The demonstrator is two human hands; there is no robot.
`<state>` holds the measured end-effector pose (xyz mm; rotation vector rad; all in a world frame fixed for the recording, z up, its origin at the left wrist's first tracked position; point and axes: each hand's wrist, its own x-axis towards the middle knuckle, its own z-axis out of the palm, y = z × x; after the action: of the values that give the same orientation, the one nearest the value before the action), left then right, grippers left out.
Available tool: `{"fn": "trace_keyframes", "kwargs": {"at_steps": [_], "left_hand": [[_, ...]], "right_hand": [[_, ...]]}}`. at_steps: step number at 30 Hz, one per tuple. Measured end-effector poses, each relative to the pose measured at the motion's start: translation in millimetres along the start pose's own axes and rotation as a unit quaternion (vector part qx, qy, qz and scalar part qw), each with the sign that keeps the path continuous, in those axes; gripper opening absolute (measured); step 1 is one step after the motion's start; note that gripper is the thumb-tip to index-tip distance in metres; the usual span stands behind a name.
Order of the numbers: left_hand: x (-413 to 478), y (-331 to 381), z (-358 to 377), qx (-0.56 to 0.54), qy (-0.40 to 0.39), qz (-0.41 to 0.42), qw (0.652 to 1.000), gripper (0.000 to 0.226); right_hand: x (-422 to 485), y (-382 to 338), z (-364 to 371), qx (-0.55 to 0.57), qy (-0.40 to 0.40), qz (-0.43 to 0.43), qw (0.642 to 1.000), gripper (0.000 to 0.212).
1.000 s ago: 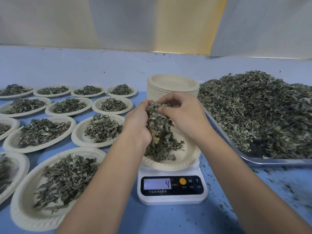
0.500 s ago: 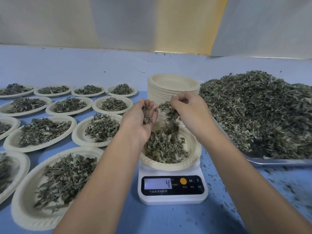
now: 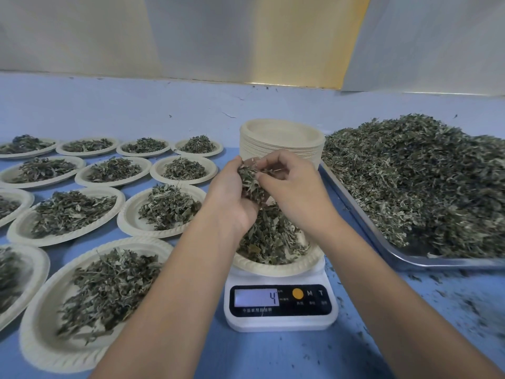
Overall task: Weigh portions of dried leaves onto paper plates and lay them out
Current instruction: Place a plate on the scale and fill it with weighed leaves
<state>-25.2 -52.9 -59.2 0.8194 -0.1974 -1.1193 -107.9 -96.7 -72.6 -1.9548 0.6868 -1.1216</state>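
A white digital scale (image 3: 280,307) stands at centre front, its display reading 4. On it sits a paper plate (image 3: 276,268) with a loose heap of dried leaves (image 3: 270,236). Above the plate, my left hand (image 3: 232,192) cups a small clump of leaves (image 3: 250,181) in its curled fingers. My right hand (image 3: 292,184) is just beside it, its fingers pinching at the same clump. Both hands hover over the far half of the plate and hide part of the heap.
A metal tray (image 3: 388,250) heaped with dried leaves (image 3: 426,181) fills the right side. A stack of empty paper plates (image 3: 281,138) stands behind the scale. Several filled plates (image 3: 90,305) lie in rows on the left. Leaf crumbs litter the blue table (image 3: 451,302) at right.
The big clump held a second ago has dropped onto the plate. The hands parted briefly, then came back together around a small remaining clump. The display still reads 4.
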Motion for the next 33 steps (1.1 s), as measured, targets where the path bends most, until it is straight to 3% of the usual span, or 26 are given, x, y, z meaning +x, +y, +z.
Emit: {"fn": "trace_keyframes", "kwargs": {"at_steps": [9,12,16,21,33], "left_hand": [[2,-1,0,-0.007,0.03,0.002,1.0,0.024],[5,0,-2,-0.018,0.01,-0.01,1.0,0.026],[9,3,-5,-0.018,0.04,-0.002,0.999,0.027],[11,11,-13,-0.093,0.032,-0.002,0.995,0.029],[14,14,-18,-0.103,0.042,-0.003,0.994,0.03]], "right_hand": [[-2,-1,0,-0.01,0.01,-0.02,1.0,0.016],[0,0,-1,0.004,0.034,-0.026,0.999,0.021],[4,2,-5,0.02,0.071,-0.022,0.997,0.022],[8,5,-14,0.005,0.098,-0.008,0.995,0.018],[5,6,-14,-0.011,0.068,0.007,0.998,0.012]]}}
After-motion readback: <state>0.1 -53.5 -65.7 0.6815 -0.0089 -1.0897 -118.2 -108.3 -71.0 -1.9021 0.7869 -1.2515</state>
